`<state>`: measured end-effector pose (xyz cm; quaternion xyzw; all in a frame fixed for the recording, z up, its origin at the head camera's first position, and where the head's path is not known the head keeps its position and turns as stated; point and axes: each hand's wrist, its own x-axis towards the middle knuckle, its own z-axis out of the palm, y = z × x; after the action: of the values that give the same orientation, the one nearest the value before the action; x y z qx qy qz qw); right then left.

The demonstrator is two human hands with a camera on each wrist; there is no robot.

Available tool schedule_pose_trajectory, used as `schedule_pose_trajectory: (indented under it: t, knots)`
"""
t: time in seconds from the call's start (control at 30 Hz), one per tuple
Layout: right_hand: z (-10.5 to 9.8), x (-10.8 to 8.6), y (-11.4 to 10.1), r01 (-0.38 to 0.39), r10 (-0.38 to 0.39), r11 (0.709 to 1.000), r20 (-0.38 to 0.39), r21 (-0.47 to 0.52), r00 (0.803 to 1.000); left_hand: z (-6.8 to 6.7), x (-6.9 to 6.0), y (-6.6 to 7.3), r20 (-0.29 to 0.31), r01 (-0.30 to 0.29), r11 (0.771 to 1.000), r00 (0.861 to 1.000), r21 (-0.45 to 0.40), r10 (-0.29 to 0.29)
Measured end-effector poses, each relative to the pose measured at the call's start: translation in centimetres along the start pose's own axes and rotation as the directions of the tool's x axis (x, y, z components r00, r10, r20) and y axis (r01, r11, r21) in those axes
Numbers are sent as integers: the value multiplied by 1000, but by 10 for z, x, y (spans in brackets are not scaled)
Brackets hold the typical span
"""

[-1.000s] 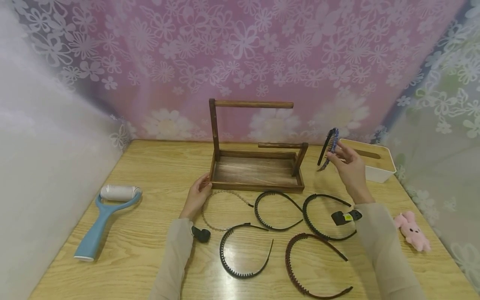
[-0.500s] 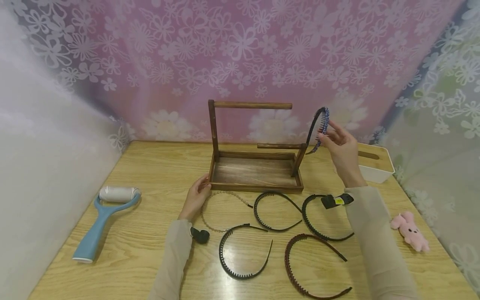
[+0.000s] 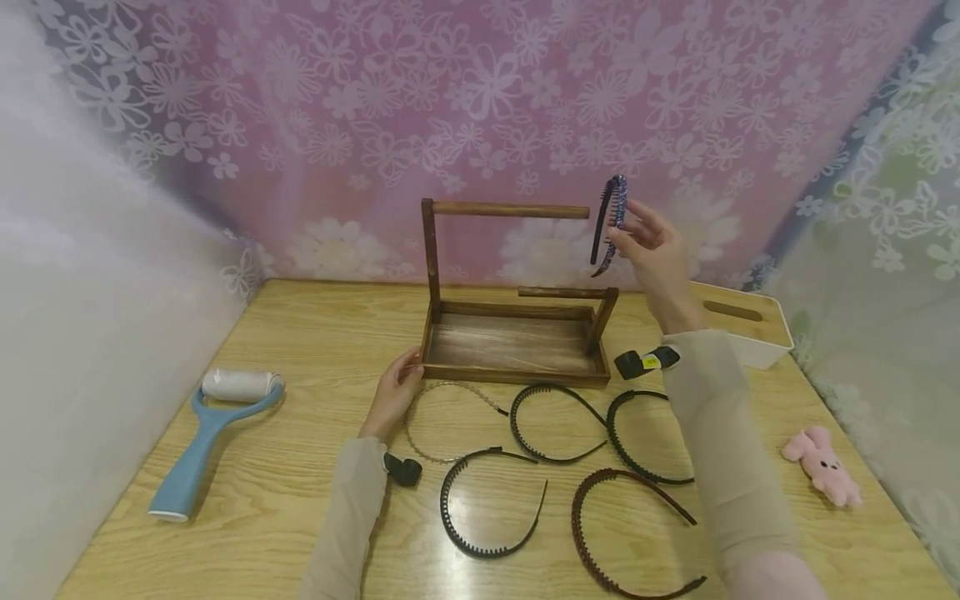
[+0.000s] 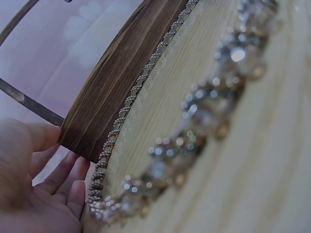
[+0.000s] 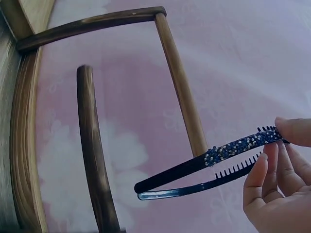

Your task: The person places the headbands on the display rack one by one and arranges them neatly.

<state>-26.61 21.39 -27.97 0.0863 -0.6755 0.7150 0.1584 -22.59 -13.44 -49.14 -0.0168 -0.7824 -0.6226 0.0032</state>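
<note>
On the left, the person's left hand grips the near left corner of the dark-brown wooden stand between thumb and fingers. The stand's round upper wooden bar runs left to right, its free end pointing right. Just beyond that end, a black toothed headband with a blue glittery band hangs arch up, seen nearly edge-on, its loop crosswise to the bar. The right hand, much the nearer, pinches its outer side, forearm reaching forward, fingers pointing left.
</note>
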Motion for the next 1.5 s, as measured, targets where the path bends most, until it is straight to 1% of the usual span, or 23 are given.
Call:
schedule_pose_trajectory:
  t: [0.1, 0.23, 0.4, 0.47, 0.5, 0.57, 0.63, 0.73, 0.87, 0.93, 1.1, 1.17, 1.37, 1.5]
  knots:
    - [13, 7, 3, 1, 0, 1000, 14, -11, 1000, 1, 1, -2, -14, -15, 1000, 1000, 4, 15]
    - [32, 13, 9, -5, 8, 998, 46, -56, 999, 3, 1, -2, -25, -30, 1000, 999, -5, 30]
    - [58, 15, 25, -26, 35, 995, 89, -100, 995, 5, -1, -1, -18, -37, 999, 999, -11, 37]
    - [70, 15, 33, -39, 49, 994, 106, -99, 993, 6, -1, 0, -20, -40, 999, 999, -14, 39]
    - [76, 15, 37, -51, 62, 993, 110, -108, 992, 6, -2, 1, -22, -38, 999, 999, -18, 38]
    - [88, 14, 43, -78, 91, 991, 121, -109, 989, 5, -6, 10, -24, -44, 999, 999, -10, 44]
    - [99, 13, 47, -102, 116, 988, 128, -112, 985, 4, -10, 18, -20, -38, 999, 999, -16, 37]
    - [114, 12, 52, -136, 145, 988, 143, -69, 979, 3, -17, 30, -14, -31, 999, 999, -9, 31]
    - [132, 13, 56, -155, 153, 988, 176, -2, 972, 3, -19, 31, -12, -25, 1000, 1000, -10, 25]
    - [140, 15, 57, -160, 155, 987, 184, 9, 971, 4, -14, 23, -19, -21, 1000, 1000, -15, 20]
    - [158, 20, 56, -176, 171, 984, 174, 14, 970, 6, 0, 0, -41, -10, 1000, 999, -2, 10]
    - [164, 21, 55, -186, 181, 982, 174, 14, 968, 6, 1, -2, -42, -14, 1000, 999, 5, 14]
    - [177, 22, 55, -220, 214, 976, 194, 10, 957, 5, 0, -3, -41, -7, 1000, 999, -10, 7]
    - [185, 22, 55, -228, 223, 974, 212, 0, 952, 3, 1, -2, -44, -8, 1000, 999, -2, 8]
